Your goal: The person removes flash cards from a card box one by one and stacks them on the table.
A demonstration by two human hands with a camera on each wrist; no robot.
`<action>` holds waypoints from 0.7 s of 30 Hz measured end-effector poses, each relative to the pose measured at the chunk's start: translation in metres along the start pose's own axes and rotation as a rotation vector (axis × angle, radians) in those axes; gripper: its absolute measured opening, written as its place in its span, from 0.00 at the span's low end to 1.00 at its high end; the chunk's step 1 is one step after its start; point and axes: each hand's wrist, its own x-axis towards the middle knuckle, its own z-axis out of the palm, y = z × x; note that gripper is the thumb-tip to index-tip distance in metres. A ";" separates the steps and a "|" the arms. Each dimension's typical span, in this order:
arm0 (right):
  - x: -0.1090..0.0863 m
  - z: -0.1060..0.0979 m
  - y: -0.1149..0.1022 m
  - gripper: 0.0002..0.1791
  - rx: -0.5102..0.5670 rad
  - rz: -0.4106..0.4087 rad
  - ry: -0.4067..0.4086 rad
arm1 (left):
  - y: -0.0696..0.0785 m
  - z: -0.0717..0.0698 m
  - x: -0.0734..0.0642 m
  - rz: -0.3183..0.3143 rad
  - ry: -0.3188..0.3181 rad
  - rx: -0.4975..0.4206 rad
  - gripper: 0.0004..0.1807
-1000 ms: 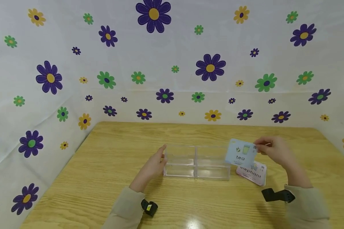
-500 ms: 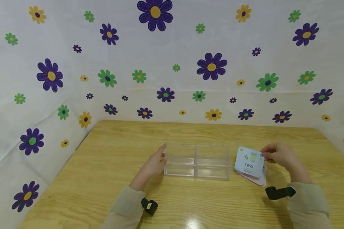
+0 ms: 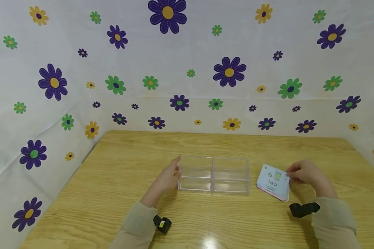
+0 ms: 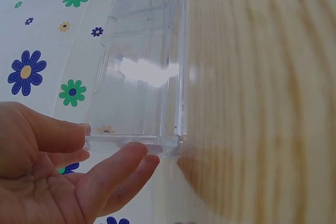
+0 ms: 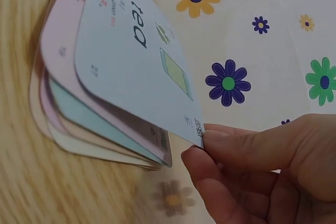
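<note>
A clear plastic divided box (image 3: 213, 185) lies in the middle of the table in the head view. My left hand (image 3: 166, 180) holds its left end, and in the left wrist view the fingertips (image 4: 137, 149) touch the end wall. To the right of the box lies a small stack of picture flash cards (image 5: 113, 124). My right hand (image 3: 306, 173) pinches the corner of the light blue "tea" card (image 3: 272, 181) between thumb and finger. In the right wrist view that card is tilted, its pinched corner raised from the pink card (image 5: 63, 51) beneath.
The wooden table (image 3: 224, 221) runs back to a white cloth (image 3: 187, 86) printed with flowers, which also hangs at both sides. Black wrist cameras sit at both sleeves, the left one (image 3: 163, 224) and the right one (image 3: 302, 209).
My right hand has brought the "tea" card down and to the right, from beside the box onto the stack, covering the "elephant" card. My left hand and the box have stayed put.
</note>
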 end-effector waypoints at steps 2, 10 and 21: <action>0.000 0.000 0.001 0.09 0.003 0.016 -0.002 | 0.000 0.000 0.000 -0.008 -0.005 -0.007 0.29; 0.002 0.001 0.004 0.08 -0.009 0.019 0.000 | -0.001 0.002 -0.001 -0.006 -0.012 -0.010 0.29; 0.001 0.002 0.008 0.09 -0.032 0.015 -0.004 | -0.001 0.002 -0.001 0.001 -0.016 0.003 0.29</action>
